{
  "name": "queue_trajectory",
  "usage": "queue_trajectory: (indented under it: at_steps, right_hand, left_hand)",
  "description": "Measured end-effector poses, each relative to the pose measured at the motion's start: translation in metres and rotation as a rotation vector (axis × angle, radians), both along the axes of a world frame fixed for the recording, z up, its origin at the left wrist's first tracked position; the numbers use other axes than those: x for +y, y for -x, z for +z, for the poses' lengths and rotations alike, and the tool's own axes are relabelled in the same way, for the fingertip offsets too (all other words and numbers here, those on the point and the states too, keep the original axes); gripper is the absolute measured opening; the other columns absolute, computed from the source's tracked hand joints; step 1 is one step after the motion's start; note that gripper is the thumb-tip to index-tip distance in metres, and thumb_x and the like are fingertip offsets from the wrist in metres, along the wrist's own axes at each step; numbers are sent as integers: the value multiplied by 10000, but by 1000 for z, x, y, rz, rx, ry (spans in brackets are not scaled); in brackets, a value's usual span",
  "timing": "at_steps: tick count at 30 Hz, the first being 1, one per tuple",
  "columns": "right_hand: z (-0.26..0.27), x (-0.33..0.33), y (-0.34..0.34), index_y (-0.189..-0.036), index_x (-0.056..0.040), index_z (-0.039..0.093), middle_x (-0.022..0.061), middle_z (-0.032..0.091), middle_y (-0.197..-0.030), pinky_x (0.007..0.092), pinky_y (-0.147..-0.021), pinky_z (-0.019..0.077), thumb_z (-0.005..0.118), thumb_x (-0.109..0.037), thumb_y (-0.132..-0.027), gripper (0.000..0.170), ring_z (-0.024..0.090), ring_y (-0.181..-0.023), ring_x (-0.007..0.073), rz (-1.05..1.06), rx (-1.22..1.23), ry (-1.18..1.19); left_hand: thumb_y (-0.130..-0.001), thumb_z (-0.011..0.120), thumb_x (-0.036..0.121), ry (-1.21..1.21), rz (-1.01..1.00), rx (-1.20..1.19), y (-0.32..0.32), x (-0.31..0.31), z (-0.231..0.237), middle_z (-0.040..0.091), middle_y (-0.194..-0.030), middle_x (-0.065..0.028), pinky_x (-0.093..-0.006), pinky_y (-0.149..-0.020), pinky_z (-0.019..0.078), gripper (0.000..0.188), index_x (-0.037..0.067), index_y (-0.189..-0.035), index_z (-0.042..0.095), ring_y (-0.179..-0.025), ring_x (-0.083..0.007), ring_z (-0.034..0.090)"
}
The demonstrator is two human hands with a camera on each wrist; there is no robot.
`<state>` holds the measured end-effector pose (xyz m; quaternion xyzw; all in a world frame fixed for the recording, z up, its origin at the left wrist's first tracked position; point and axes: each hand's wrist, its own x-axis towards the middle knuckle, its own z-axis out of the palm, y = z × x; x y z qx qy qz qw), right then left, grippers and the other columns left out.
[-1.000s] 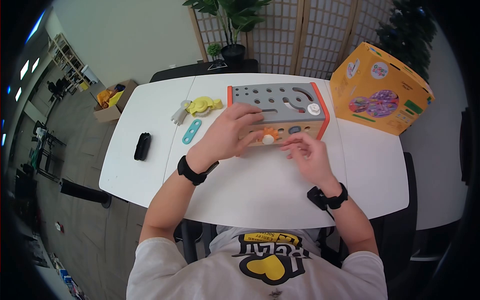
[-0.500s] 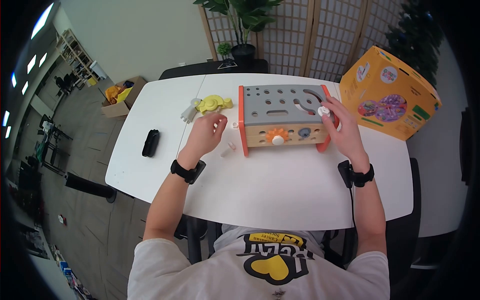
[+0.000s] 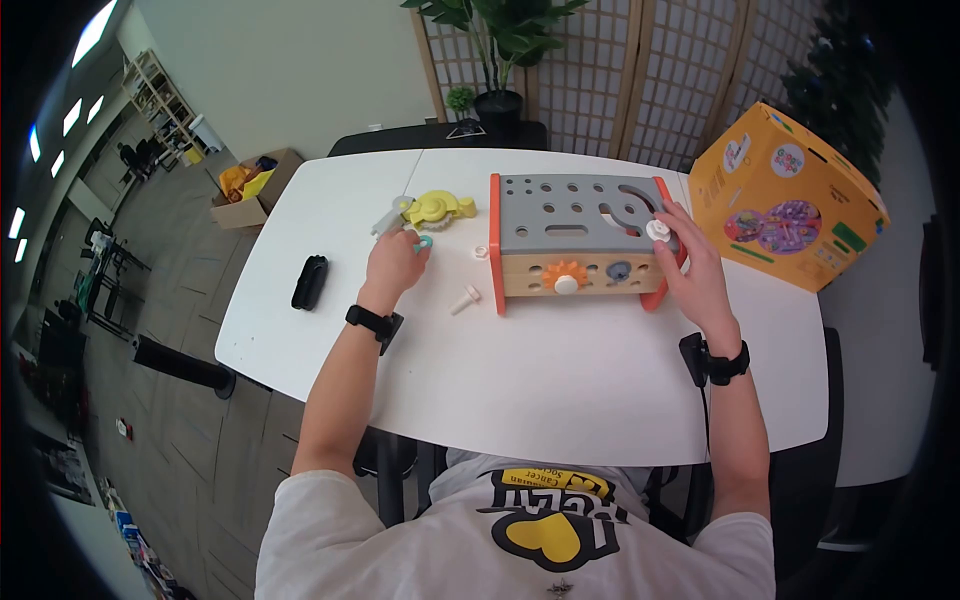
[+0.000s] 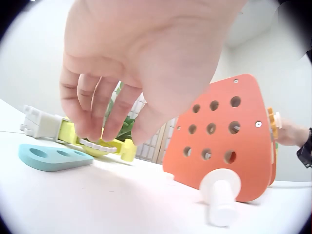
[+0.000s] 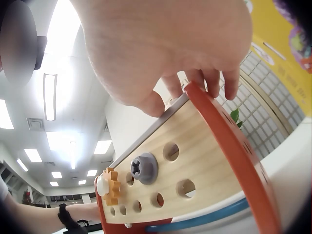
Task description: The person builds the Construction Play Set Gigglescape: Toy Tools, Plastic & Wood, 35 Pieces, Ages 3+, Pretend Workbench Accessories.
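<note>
A toy workbench (image 3: 575,210) with a grey holed top and red end panels stands on the table. At its right corner my right hand (image 3: 698,280) holds a white knob (image 3: 657,230) between thumb and forefinger; in the right wrist view other fingers reach over the red panel (image 5: 229,141). My left hand (image 3: 393,265), fingers bent down and holding nothing, hovers over a teal strip with holes (image 4: 56,158). Behind it lies a yellow-and-grey toy piece (image 3: 435,208). A white toy bolt (image 3: 466,300) and a small white ring (image 3: 480,252) lie left of the workbench.
An orange gear (image 3: 565,276) and a grey-blue bolt head (image 3: 619,271) sit on the workbench front. A black case (image 3: 310,283) lies at the table's left. A large orange toy box (image 3: 785,195) stands at the right, close to the workbench.
My left hand has left the workbench and moved left to the teal strip. My right hand went from the workbench front to the white knob. The white bolt and ring now show on the table.
</note>
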<state>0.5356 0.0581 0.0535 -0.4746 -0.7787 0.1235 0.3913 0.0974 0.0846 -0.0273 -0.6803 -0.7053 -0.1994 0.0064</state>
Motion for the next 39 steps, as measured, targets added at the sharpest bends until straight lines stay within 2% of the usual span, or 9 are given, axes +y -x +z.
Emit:
queue_trajectory:
  at_steps: [5,8,15,20,21,24,30,33,39]
  right_hand:
    - [-2,1,0,-1322,-6,599,174,532,-1499,414,-1178,347,597,-128,-989,355,432,-1453,345,-6,8,-5]
    - [-4,1,-1,-1322,-10,599,174,534,-1499,414,-1176,348,597,-128,-989,353,432,-1453,346,2,13,-13]
    - [-6,3,-3,-1314,-12,599,184,533,-1498,420,-1174,348,602,-114,-983,346,429,-1455,355,30,40,-12]
    - [-8,2,-2,-1315,-10,595,191,534,-1495,424,-1175,347,604,-105,-978,351,427,-1456,359,30,50,-40]
    - [-9,2,-2,-1315,-8,595,192,534,-1494,424,-1175,348,604,-102,-976,352,429,-1455,360,29,49,-48]
    - [-9,1,-1,-1313,-5,595,196,535,-1492,426,-1174,351,606,-101,-975,352,434,-1451,362,33,56,-63]
    - [-6,-2,-1,-1312,0,598,197,541,-1485,424,-1175,351,607,-113,-980,351,436,-1449,363,23,48,-53]
    - [-7,-2,-1,-1315,3,596,198,541,-1484,424,-1176,349,606,-115,-983,353,434,-1450,364,27,52,-55]
    - [-9,-3,-1,-1324,0,594,199,539,-1487,426,-1177,348,605,-120,-986,358,428,-1454,365,25,52,-62]
  left_hand:
    - [-888,685,207,-106,92,174,26,24,-1,700,-1059,-182,-457,-869,553,242,-18,-977,693,-1053,-368,643]
    - [-858,687,180,-130,157,270,42,48,-11,722,-999,-213,-473,-866,550,284,-14,-1064,668,-963,-380,687]
    - [-885,636,168,144,217,253,53,80,-21,736,-1003,-142,-485,-891,511,196,45,-1035,670,-1045,-318,671]
    - [-868,642,141,70,300,253,31,68,27,742,-967,-131,-482,-908,492,205,44,-1047,671,-1019,-320,689]
    - [-853,677,153,0,285,228,30,67,34,749,-955,-138,-477,-843,513,227,47,-1054,677,-945,-339,710]
    - [-831,736,163,-202,149,2,26,72,47,750,-965,-171,-464,-784,541,311,28,-1105,678,-859,-365,719]
    - [-833,777,84,-160,-66,-694,-20,55,101,746,-974,-121,-334,-754,567,406,-17,-1205,648,-849,-204,727]
    - [-852,722,34,-217,-299,-984,-51,49,111,726,-1082,-101,-300,-760,554,338,-39,-1171,636,-910,-157,684]
    - [-871,768,83,-85,-611,-1012,-88,38,122,707,-1170,-82,-288,-901,544,341,22,-1174,624,-1036,-131,658]
